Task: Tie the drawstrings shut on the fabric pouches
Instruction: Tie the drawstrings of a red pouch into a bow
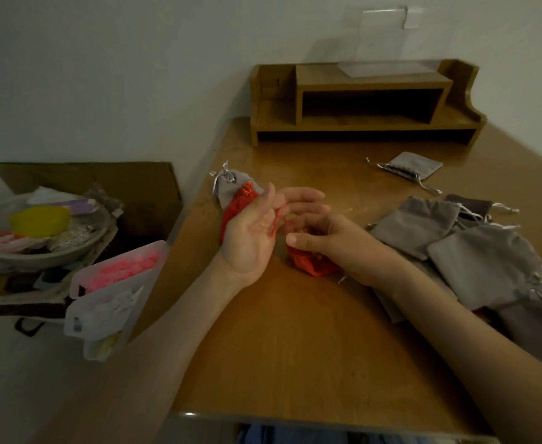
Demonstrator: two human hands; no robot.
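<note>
Step in hand, as I read it: knotting the cord on the small red fabric pouch (pixel 315 263), which lies on the brown wooden tabletop (pixel 295 347) near its middle, half under the right hand (pixel 325 240).

Right grip: fingers curled down at the pouch's top, thumb tucked in. It holds the pouch there; whether it pinches cloth or cord is hidden.

Left hand (pixel 255 227): palm up, fingers nearly straight and spread, clamping nothing. The thin red drawstring cord (pixel 277 219) runs across the fingers toward the palm edge.

To do it well:
- keep the pouch neck bunched tight with the right hand
- close the left fingers on the cord before pulling, or it will likely slip off the flat palm
- pull away from the neck, then cinch the knot close to the cloth

Look of the pouch: bright red, crumpled, soft, mouth end hidden by the fingers.

A second red fabric pouch (pixel 239 203) lies just behind the left hand, touching a grey fabric pouch with silver strings (pixel 229 184). The heap of grey fabric pouches (pixel 455 248) on the right looks not yet tied.
</note>
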